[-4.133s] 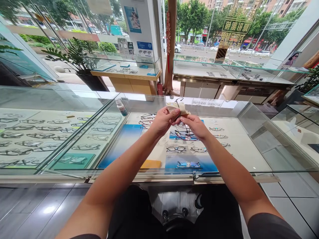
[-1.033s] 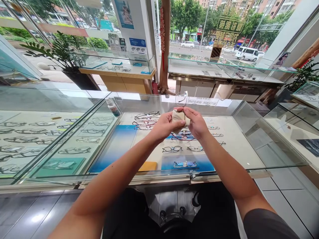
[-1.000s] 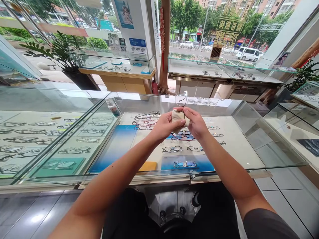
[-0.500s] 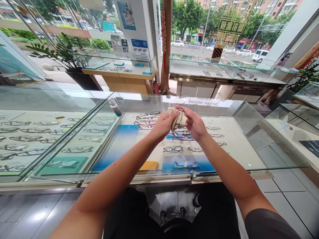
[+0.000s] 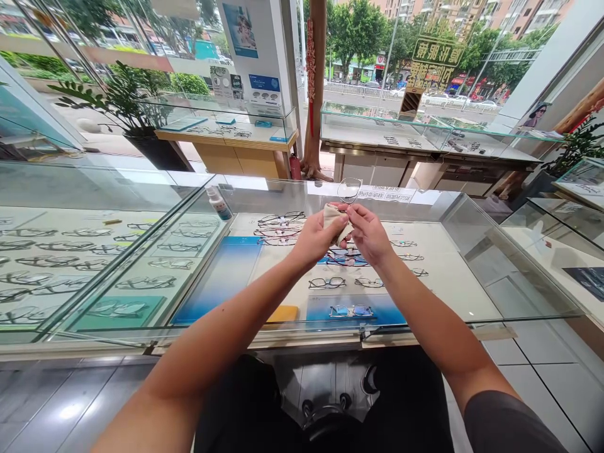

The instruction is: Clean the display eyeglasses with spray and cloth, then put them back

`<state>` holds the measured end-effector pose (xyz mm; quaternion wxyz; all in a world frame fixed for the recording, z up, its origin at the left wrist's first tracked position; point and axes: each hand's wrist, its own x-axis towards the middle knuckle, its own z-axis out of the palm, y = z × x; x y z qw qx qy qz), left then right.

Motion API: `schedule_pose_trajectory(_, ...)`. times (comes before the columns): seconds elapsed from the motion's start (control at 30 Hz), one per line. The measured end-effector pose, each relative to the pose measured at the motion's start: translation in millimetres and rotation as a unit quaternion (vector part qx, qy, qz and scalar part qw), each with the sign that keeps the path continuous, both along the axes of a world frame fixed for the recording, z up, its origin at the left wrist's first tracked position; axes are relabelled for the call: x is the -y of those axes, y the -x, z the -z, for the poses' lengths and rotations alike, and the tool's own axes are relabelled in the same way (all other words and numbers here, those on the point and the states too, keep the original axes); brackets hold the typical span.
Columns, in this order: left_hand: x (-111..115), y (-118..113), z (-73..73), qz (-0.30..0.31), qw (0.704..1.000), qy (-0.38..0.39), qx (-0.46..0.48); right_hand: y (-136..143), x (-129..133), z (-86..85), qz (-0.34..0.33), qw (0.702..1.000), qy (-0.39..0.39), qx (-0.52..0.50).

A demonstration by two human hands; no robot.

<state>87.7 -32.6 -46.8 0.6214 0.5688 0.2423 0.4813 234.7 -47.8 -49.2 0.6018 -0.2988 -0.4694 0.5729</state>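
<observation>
Above the glass display counter my two hands meet. My left hand (image 5: 315, 238) is closed on a cream cloth (image 5: 332, 220), which is bunched between its thumb and fingers. Close against it, my right hand (image 5: 370, 236) pinches a thin-framed pair of glasses (image 5: 350, 190); one round lens stands up above the fingertips. The rest of the glasses is hidden by the cloth and fingers.
Rows of glasses lie inside the counter (image 5: 453, 264), including a dark pair (image 5: 327, 283). A small spray bottle (image 5: 218, 202) stands at the left. An orange cloth (image 5: 282, 314) lies near the front edge. Beyond are more display cases (image 5: 377, 135).
The lens has risen and shifted slightly right, showing more clearly above my hands. The cloth is bunched more tightly towards my left hand, and my right fingers have drawn together.
</observation>
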Motion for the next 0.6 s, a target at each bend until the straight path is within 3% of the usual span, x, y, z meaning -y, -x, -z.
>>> schedule_pose_trajectory(0.07, 0, -2, 1.0, -0.019, 1.0, 0.011, 0.002, 2, 1, 0.1, -0.004, 1.0, 0.0, 0.0)
schedule_pose_trajectory(0.27, -11, 1, 7.3, 0.012, 0.998, 0.052, 0.012, -8, -5, 0.0, 0.028, 0.999, -0.006, 0.018)
schedule_pose_trajectory(0.47, -26, 13, 4.5, -0.036, 0.993, 0.111, 0.036, -29, -13, -4.6, 0.105, 0.993, -0.053, 0.013)
schedule_pose_trajectory(0.6, -27, 12, 4.4, -0.025, 0.994, 0.077, 0.071, -31, -16, -1.7, 0.157, 0.984, -0.068, 0.06)
